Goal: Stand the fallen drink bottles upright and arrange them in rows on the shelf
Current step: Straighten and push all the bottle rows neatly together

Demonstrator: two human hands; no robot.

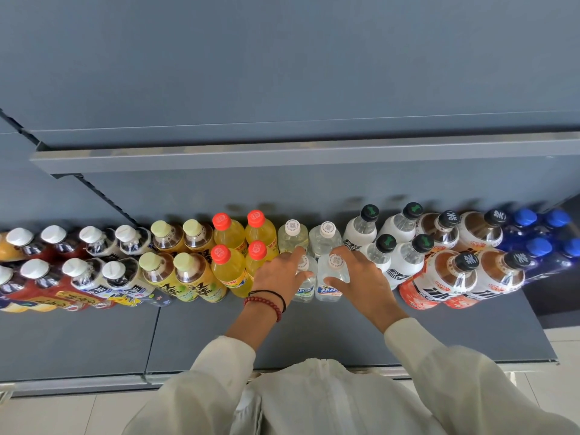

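Two rows of upright drink bottles run along the back of the grey shelf [314,334]. In the middle stand clear bottles with white caps. My left hand [277,277] holds the front left clear bottle [306,284], thumb and fingers curled round its shoulder. My right hand [361,282] holds the front right clear bottle [332,277] the same way. Behind them stand two more clear bottles [293,235]. Yellow bottles with red caps [227,268] stand to the left, white bottles with black caps [405,259] to the right. I see no bottle lying down.
Further left stand yellow-label tea bottles [185,277] and dark bottles with white caps [75,277]; further right orange-label bottles [445,284] and blue bottles [546,249]. Another grey shelf [282,155] overhangs the back row. The shelf's front strip lies bare before the bottles.
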